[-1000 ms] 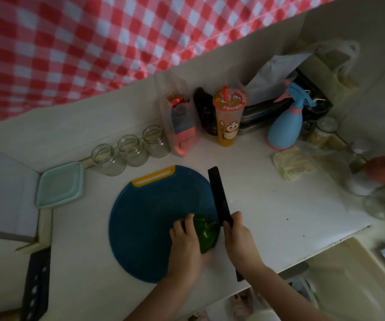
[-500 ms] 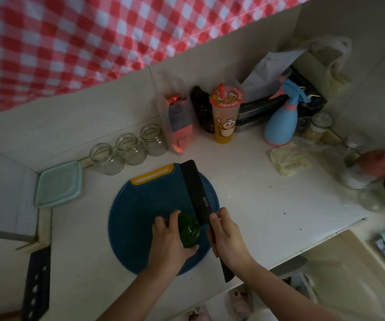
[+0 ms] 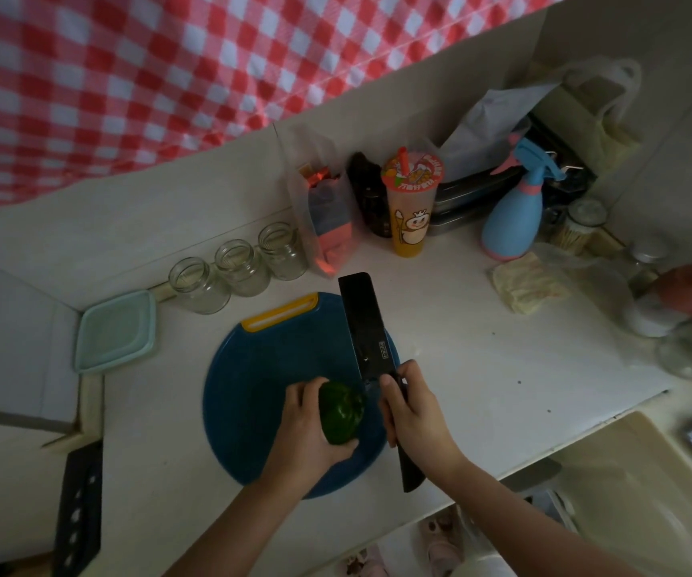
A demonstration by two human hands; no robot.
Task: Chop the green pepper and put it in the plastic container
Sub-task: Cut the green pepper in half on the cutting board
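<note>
Left hand (image 3: 305,431) is seen curled around the green pepper (image 3: 341,410), which is held on the round blue cutting board (image 3: 253,389); its left side is covered by the palm. A black cleaver (image 3: 367,326) is gripped by the right hand (image 3: 417,416), most of the handle being hidden. Whether the blade touches the pepper cannot be made out. The teal plastic container (image 3: 115,331) is set well apart on the table (image 3: 481,368).

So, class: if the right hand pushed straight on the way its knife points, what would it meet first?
Probably the clear bag of packets by the back wall: the right hand aims the knife that way. The blade's height is unclear, so it might pass above.
</note>
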